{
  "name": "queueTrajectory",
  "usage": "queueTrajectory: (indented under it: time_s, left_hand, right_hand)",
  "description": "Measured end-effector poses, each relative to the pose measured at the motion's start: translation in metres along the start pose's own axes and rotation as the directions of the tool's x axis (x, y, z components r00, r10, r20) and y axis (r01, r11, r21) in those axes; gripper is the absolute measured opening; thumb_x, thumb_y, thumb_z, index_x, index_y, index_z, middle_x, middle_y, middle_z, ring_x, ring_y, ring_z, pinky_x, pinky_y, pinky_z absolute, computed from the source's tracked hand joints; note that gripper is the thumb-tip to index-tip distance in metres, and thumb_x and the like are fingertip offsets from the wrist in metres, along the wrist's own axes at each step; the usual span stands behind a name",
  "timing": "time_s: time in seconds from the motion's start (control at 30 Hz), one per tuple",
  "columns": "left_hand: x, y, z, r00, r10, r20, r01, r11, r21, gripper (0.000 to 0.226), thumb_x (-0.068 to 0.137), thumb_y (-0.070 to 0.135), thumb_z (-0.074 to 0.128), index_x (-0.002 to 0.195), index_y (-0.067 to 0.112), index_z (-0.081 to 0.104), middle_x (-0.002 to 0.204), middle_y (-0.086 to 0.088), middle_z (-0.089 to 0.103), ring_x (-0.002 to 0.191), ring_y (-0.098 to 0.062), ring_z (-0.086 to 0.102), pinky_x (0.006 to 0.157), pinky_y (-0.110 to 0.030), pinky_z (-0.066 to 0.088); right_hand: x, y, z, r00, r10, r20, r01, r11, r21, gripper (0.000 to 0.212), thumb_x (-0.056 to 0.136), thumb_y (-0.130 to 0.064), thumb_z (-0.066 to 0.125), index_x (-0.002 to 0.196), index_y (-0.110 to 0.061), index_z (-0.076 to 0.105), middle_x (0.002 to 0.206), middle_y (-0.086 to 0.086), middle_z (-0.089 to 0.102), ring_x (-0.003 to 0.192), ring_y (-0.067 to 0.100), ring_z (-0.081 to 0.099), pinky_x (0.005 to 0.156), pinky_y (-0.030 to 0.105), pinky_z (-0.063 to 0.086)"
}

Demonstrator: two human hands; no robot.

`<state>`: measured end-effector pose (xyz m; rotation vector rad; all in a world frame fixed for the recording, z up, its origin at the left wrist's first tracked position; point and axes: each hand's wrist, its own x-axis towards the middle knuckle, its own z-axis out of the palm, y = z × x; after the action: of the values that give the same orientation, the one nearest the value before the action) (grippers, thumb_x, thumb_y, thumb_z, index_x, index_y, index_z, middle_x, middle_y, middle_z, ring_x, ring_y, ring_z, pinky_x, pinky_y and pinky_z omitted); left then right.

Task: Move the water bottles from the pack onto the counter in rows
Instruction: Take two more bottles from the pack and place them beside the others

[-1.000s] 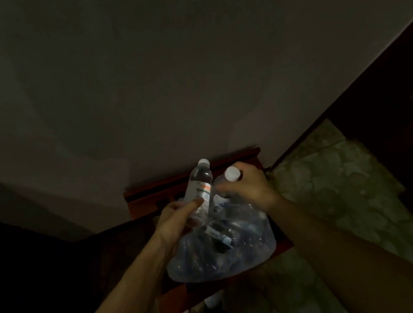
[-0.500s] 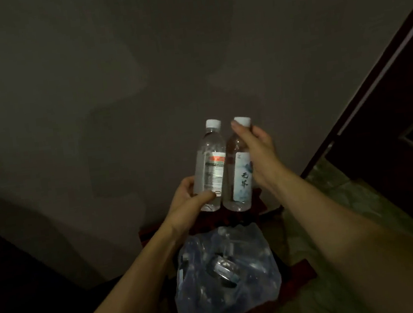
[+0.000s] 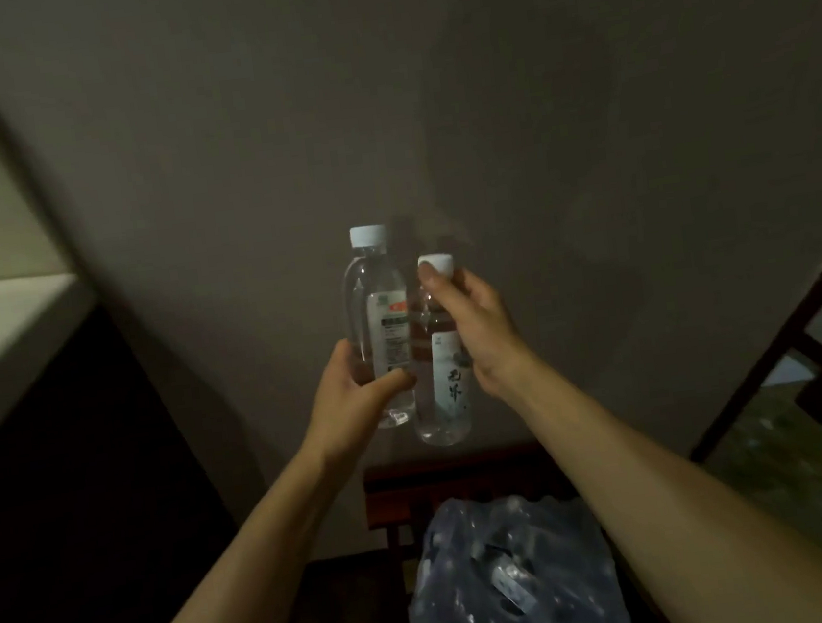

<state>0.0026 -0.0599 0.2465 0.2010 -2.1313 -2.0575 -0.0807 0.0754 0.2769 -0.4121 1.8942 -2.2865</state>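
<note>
Clear bottles [image 3: 380,325], white caps, labels' writing unreadable

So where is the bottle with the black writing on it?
In the head view, the bottle with black writing hangs mid-frame from the right hand, which grips its neck, right beside the bottle in the left hand, above the plastic pack.

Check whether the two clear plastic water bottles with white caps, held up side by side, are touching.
Cannot tell. In the head view the left-hand clear bottle and the right-hand clear bottle overlap along their sides; neither gap nor contact shows plainly.
</note>
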Motion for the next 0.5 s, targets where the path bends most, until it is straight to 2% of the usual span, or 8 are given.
queueTrajectory:
  time_s: [0.1,0.23,0.37,0.43,0.5]
  left_hand:
    - [-0.007,0.024,-0.027,0.998,0.049,-0.048,-0.047,0.998,0.039,0.047,0.074,0.005,0.074,0.114,0.021,0.056,0.102,-0.001,0.072,0.092,-0.013,0.073,0.076,-0.027,0.056]
    - [-0.007,0.057,-0.072,0.985,0.116,-0.127,-0.103,0.99,0.1,0.048,0.061,0.005,0.076,0.102,0.02,0.058,0.094,-0.004,0.074,0.084,-0.014,0.074,0.072,-0.029,0.059]
    - [-0.006,0.08,-0.125,0.966,0.157,-0.206,-0.133,0.983,0.124,0.042,0.064,-0.003,0.076,0.095,0.018,0.057,0.075,0.006,0.075,0.068,-0.006,0.073,0.056,-0.014,0.053]
    - [-0.008,0.085,-0.158,0.956,0.171,-0.238,-0.136,0.979,0.154,0.04,0.066,-0.002,0.076,0.097,0.015,0.057,0.076,0.004,0.075,0.07,-0.009,0.073,0.058,-0.018,0.056]
    - [-0.012,0.088,-0.193,0.945,0.191,-0.266,-0.143,0.972,0.189,0.04,0.068,0.0,0.077,0.101,0.013,0.058,0.085,-0.002,0.074,0.077,-0.016,0.072,0.065,-0.026,0.058]
  right_hand:
    - [0.001,-0.01,0.034,0.999,-0.008,0.031,0.005,0.997,0.072,0.03,0.084,-0.049,0.067,0.097,-0.022,0.069,0.1,0.016,0.073,0.087,0.031,0.072,0.075,0.045,0.06]
    - [0.009,-0.026,0.085,0.997,-0.029,0.071,0.015,0.982,0.189,0.025,0.087,-0.04,0.067,0.099,-0.018,0.067,0.09,0.013,0.072,0.076,0.027,0.071,0.064,0.041,0.059]
    - [0.015,-0.034,0.142,0.986,-0.044,0.162,0.007,0.975,0.224,0.025,0.087,-0.041,0.066,0.095,-0.018,0.065,0.088,0.014,0.072,0.074,0.028,0.072,0.059,0.04,0.058]
    - [0.017,-0.034,0.174,0.978,-0.064,0.197,0.017,0.973,0.231,0.025,0.087,-0.041,0.066,0.095,-0.017,0.065,0.088,0.013,0.073,0.076,0.028,0.072,0.06,0.04,0.059]
    - [0.019,-0.032,0.208,0.972,-0.079,0.219,0.025,0.971,0.24,0.026,0.088,-0.04,0.066,0.096,-0.016,0.064,0.088,0.012,0.073,0.077,0.028,0.072,0.062,0.04,0.059]
